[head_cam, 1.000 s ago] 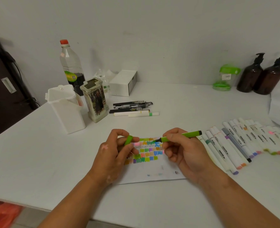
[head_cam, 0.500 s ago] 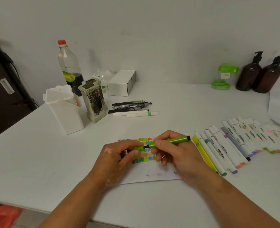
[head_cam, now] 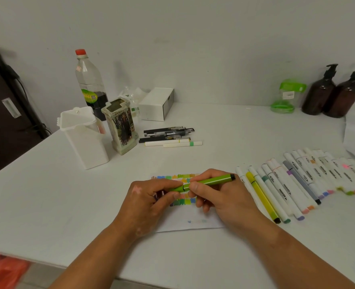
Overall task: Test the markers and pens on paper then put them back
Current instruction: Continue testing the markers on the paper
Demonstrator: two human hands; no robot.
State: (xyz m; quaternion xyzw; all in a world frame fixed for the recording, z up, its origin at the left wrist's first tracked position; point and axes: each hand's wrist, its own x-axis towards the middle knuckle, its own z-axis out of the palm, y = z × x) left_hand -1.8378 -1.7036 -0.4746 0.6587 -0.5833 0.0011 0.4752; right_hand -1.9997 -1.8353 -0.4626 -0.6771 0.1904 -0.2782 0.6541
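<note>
The two halves that were being held apart a second ago are now coming together: the left hand (head_cam: pixel 149 203) is pinching the green cap (head_cam: pixel 177 188) between thumb and curled fingers and is pressing it onto the tip of the slim green plastic marker (head_cam: pixel 213 180). The right hand (head_cam: pixel 220 202) is gripping that marker's barrel, thumb and forefinger closed tight around it, its black end pointing toward 2 o'clock. Both hands are hovering over the white sheet of paper (head_cam: pixel 193 225), which is lying flat on the white table (head_cam: pixel 47 205) and showing rows of coloured swatches.

At 3 o'clock from the paper, a row of white-barrelled markers (head_cam: pixel 301 182) is lying side by side, with a capped yellow marker (head_cam: pixel 262 199) near its nearest end. At 12 o'clock a cluster of black pens (head_cam: pixel 168 132) is resting just behind two white pens (head_cam: pixel 172 143). At 10 o'clock a tall white plastic holder (head_cam: pixel 85 140) is standing beside a decorated ceramic holder (head_cam: pixel 122 126), with a clear red-capped bottle (head_cam: pixel 89 86) behind them and a white cardboard box (head_cam: pixel 157 104) at 11 o'clock. At 2 o'clock, against the wall, a green-lidded clear jar (head_cam: pixel 287 97) is standing next to two brown pump bottles (head_cam: pixel 330 94)
</note>
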